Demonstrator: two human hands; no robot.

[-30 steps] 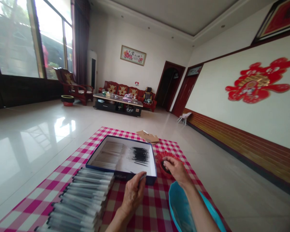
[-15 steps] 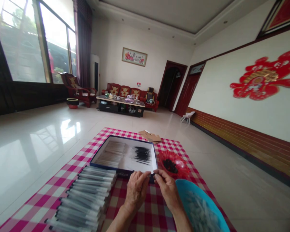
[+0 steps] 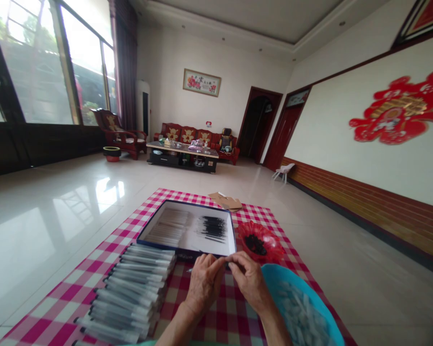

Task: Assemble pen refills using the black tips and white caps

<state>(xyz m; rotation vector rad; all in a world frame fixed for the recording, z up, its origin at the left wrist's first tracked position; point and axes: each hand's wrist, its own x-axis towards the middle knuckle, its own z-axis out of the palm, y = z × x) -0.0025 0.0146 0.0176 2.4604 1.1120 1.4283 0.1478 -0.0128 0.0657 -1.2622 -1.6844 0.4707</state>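
Black, this one: pinching a small piece (image 3: 227, 263) between left hand (image 3: 206, 280) and right hand (image 3: 250, 282), fingertip to fingertip, perhaps aligned crosswise.

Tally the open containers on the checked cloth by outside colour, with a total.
Dark blue, shallow box: 1
Red, bowl: 1
Turquoise, basin: 1
Total: 3

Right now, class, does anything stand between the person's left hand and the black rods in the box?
Yes: the raised near wall of the shallow box lies between the left hand and the thin black rods. Nothing else visible blocks the way; the rods lie uncovered.
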